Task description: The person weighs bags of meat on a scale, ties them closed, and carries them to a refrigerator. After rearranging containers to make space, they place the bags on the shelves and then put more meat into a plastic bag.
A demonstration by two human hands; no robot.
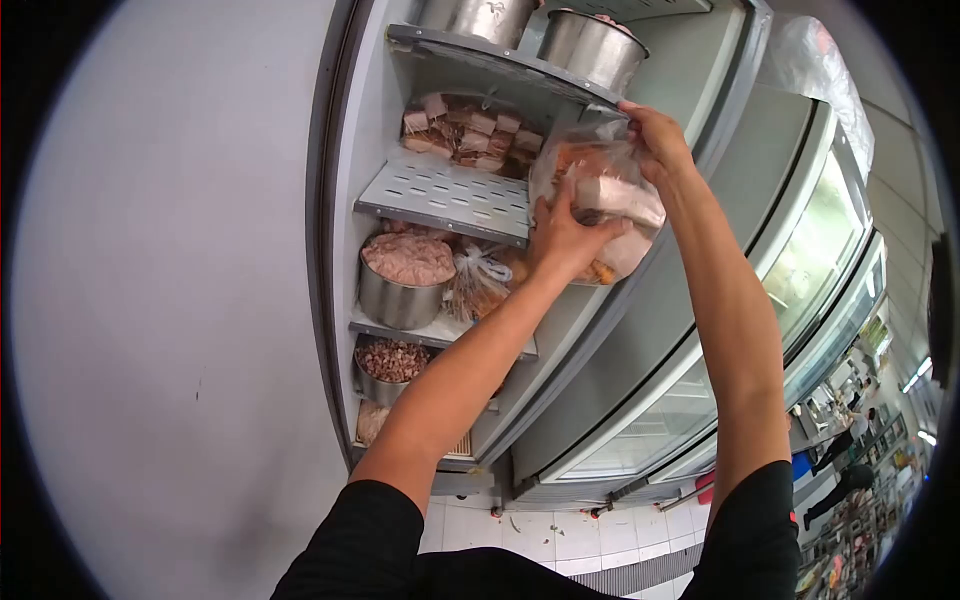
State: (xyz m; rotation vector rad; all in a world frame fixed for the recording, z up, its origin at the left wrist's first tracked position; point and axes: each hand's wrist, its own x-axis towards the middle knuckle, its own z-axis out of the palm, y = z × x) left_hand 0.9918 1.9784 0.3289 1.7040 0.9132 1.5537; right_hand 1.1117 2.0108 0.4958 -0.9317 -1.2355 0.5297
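A clear plastic bag of meat pieces (628,195) is in front of the right side of an open upright fridge, level with its middle shelves. My right hand (655,140) is closed on the gathered top of the bag, just under the upper shelf edge. Lower down, my left hand (575,240) grips the bag's near side, thumb and fingers spread around it. Pale blocks and orange-brown pieces show through the plastic. Beside the bag is a perforated metal shelf (440,195), with a heap of cut meat blocks (475,135) at its back.
Metal pots (590,50) stand on the top shelf. Below are a pot of pink minced meat (407,275), a knotted plastic bag (478,285) and a pot of chopped meat (390,362). The fridge door (180,250) is at left; glass-doored fridges (650,420) stand at right.
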